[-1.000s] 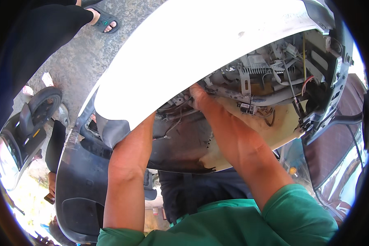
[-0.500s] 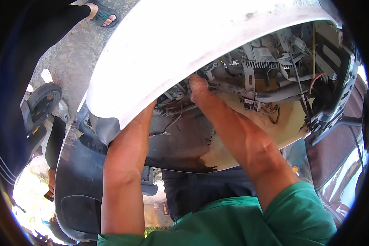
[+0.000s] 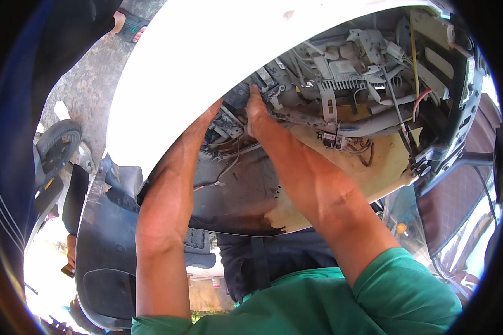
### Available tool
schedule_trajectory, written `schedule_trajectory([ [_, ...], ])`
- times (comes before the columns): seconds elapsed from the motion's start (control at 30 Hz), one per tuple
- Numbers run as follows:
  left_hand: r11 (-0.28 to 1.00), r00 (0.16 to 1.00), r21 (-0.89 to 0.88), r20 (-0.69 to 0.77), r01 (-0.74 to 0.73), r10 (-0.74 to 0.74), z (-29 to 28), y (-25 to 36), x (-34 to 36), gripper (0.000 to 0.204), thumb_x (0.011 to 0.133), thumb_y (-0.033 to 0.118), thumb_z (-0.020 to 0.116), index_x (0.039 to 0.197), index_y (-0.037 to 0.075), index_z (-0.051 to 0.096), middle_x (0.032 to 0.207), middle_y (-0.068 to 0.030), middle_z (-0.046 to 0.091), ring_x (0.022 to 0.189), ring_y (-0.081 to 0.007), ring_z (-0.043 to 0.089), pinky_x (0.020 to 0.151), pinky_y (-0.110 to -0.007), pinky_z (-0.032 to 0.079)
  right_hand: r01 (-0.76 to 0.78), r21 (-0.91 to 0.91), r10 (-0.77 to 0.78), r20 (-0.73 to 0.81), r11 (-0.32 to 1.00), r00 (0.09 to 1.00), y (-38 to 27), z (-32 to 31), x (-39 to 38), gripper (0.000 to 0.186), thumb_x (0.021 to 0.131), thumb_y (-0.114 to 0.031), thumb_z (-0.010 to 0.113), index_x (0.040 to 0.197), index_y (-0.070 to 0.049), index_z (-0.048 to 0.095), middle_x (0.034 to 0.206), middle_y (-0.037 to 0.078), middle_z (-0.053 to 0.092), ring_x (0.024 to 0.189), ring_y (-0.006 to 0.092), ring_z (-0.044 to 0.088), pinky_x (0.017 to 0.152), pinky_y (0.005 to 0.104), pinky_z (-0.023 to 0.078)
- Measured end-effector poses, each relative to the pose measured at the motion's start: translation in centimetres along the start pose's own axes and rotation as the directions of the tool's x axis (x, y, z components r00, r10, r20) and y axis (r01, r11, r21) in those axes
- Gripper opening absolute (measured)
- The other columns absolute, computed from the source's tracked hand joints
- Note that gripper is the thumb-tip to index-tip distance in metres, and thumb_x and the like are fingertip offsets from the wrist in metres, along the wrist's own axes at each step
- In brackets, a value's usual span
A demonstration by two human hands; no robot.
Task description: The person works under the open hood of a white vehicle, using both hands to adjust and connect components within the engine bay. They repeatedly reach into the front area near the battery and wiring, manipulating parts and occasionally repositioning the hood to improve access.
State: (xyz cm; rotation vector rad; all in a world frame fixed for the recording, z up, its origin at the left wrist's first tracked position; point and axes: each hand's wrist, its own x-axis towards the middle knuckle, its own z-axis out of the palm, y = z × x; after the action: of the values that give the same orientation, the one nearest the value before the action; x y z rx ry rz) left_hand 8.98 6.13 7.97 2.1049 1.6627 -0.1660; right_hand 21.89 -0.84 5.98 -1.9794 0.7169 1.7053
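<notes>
Both my arms reach into a scooter's opened body, under a large white panel (image 3: 207, 61). My left hand (image 3: 213, 109) is mostly hidden beneath that panel's edge; only the wrist side shows. A little to its right, my right hand (image 3: 255, 110) rests against a dark boxy part (image 3: 238, 97) with its thumb pointing away from me. Its other fingers are out of sight, so I cannot tell their grip. Just nearer than the hands are grey metal brackets and thin wires (image 3: 227, 127).
To the right lie a grey frame tube (image 3: 363, 127), a finned metal part (image 3: 346, 78), a small connector (image 3: 332, 139) and loose wires. A black seat-like piece (image 3: 103, 245) stands at left. Another person's sandalled foot (image 3: 129, 28) is at the upper left, near a wheel (image 3: 60, 148).
My view has shifted slightly, so the panel and frame appear further left and up. My right hand has moved left toward my left hand, and more of the dark part shows between them.
</notes>
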Motion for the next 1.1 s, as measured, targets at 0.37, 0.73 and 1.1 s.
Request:
schedule_trajectory([
  [0.37, 0.973, 0.998, -0.228, -0.063, -0.038, 0.024, 1.0, -0.6, 0.3, 0.049, 0.076, 0.031, 0.079, 0.112, 0.004, 0.059, 0.114, -0.0178, 0.059, 0.12, -0.0354, 0.051, 0.111, -0.056, 0.027, -0.015, 0.098, 0.029, -0.144, 0.995, 0.989, 0.1, 0.6, 2.8, 0.069, 0.098, -0.063, 0.046, 0.146, -0.013, 0.048, 0.142, 0.006, 0.05, 0.118, 0.024, 0.049, 0.103, 0.0406, 0.04],
  [0.73, 0.943, 0.958, -0.229, 0.216, 0.239, -0.191, -3.7, 1.7, 1.2, 0.072, 0.079, 0.028, 0.077, 0.138, -0.003, 0.051, 0.132, -0.0286, 0.057, 0.126, -0.0422, 0.055, 0.105, -0.049, 0.043, 0.031, 0.075, -0.024, -0.093, 0.997, 0.995, 0.9, 0.5, 2.7, 0.089, 0.095, -0.067, 0.051, 0.152, 0.0, 0.04, 0.154, 0.012, 0.045, 0.132, 0.0286, 0.049, 0.112, 0.0399, 0.037],
  [1.1, 0.705, 0.794, -0.396, 0.12, 0.588, -0.596, -1.4, 1.2, -11.4, 0.056, 0.087, 0.019, 0.069, 0.134, -0.004, 0.051, 0.127, -0.031, 0.055, 0.117, -0.0472, 0.055, 0.104, -0.05, 0.043, 0.04, 0.112, -0.024, -0.136, 0.993, 0.99, 0.3, 1.0, 0.3, 0.089, 0.094, -0.067, 0.052, 0.15, 0.002, 0.042, 0.155, 0.01, 0.046, 0.135, 0.0262, 0.048, 0.113, 0.0385, 0.036],
])
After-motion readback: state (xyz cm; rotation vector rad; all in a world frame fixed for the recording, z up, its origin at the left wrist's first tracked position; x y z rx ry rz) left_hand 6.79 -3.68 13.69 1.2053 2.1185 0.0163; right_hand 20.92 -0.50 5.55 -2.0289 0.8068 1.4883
